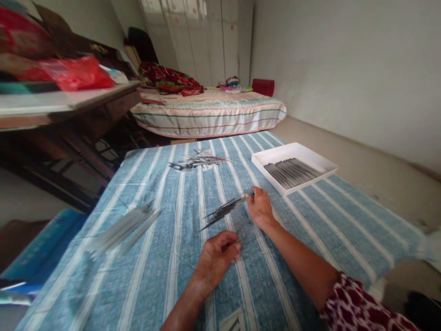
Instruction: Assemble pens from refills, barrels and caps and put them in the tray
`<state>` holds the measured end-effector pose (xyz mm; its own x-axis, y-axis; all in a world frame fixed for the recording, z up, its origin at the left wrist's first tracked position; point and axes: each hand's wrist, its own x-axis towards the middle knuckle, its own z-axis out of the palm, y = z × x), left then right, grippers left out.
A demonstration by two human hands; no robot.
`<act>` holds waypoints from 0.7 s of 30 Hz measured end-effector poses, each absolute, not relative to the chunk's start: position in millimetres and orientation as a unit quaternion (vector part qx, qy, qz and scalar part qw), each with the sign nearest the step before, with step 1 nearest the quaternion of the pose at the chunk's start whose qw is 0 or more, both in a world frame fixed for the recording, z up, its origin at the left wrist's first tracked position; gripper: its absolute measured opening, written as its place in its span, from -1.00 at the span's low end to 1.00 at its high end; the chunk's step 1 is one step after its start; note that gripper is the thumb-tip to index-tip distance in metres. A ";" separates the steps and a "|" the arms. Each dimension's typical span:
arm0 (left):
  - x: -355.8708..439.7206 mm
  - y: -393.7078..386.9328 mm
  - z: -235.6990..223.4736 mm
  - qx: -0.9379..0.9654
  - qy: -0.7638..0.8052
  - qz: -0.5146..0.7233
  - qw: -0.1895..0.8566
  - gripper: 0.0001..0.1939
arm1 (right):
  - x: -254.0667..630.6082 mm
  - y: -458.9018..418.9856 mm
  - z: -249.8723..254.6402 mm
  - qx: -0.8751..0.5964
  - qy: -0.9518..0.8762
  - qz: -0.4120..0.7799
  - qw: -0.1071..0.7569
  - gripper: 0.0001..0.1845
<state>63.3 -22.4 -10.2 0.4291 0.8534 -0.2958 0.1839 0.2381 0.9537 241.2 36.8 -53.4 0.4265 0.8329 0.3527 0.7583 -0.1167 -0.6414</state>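
My right hand (260, 208) is at the near end of a small bundle of thin dark sticks (223, 212) on the striped cloth. Its thumb and fingers are bent together around a small dark bit that I cannot make out. Just below the bundle is my left hand (217, 256), fingers curled in towards the thumb; whatever is between them, if anything, does not show. To the right, a shallow white box (312, 158) holds a row of similar dark sticks (292, 172). A blurred group of long grey sticks (127, 227) lies on the left.
Farther back on the cloth-covered table (186, 285) is a loose pile of thin dark pieces (201, 161), one with red on it. A bed (213, 110) stands beyond. On the left are a side table (69, 103) with a red plastic bag (81, 76) and a blue packet (48, 243).
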 end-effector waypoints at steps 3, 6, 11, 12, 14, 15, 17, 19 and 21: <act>62.7 -22.0 -13.8 0.551 0.463 0.264 0.643 -0.81 | 248.0 40.0 -42.7 -0.742 -0.517 0.069 0.421 -0.61; 62.5 -22.9 -16.0 0.544 0.458 0.271 0.649 -0.81 | 264.5 23.6 -34.2 -0.724 -0.528 0.086 0.435 -0.58; 63.9 -24.5 -14.4 0.543 0.456 0.270 0.651 -0.85 | 275.2 -21.5 -45.4 -0.685 -0.603 0.082 0.400 -0.51; 64.2 -24.5 -14.1 0.543 0.456 0.271 0.651 -0.85 | 272.4 -26.7 -50.1 -0.677 -0.622 0.071 0.387 -0.45; 64.2 -24.1 -13.9 0.543 0.457 0.273 0.650 -0.85 | 264.1 -29.0 -58.8 -0.674 -0.637 0.046 0.372 -0.36; 64.0 -23.7 -14.0 0.543 0.457 0.273 0.649 -0.84 | 259.4 -26.0 -61.9 -0.679 -0.633 0.033 0.370 -0.35; 63.5 -22.8 -14.1 0.548 0.457 0.269 0.647 -0.84 | 250.0 -13.5 -65.4 -0.695 -0.615 0.015 0.373 -0.36; 62.8 -21.7 -14.4 0.555 0.457 0.262 0.643 -0.84 | 241.6 3.3 -65.6 -0.706 -0.602 0.008 0.374 -0.40; 62.2 -20.8 -14.9 0.559 0.458 0.259 0.641 -0.83 | 234.9 19.5 -63.5 -0.716 -0.586 0.009 0.380 -0.44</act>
<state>62.2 -20.8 -14.9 0.4466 0.8438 -0.2976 0.1808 0.2407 0.9536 234.9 19.5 -63.5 0.3136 0.8458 0.4316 0.8314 -0.0249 -0.5551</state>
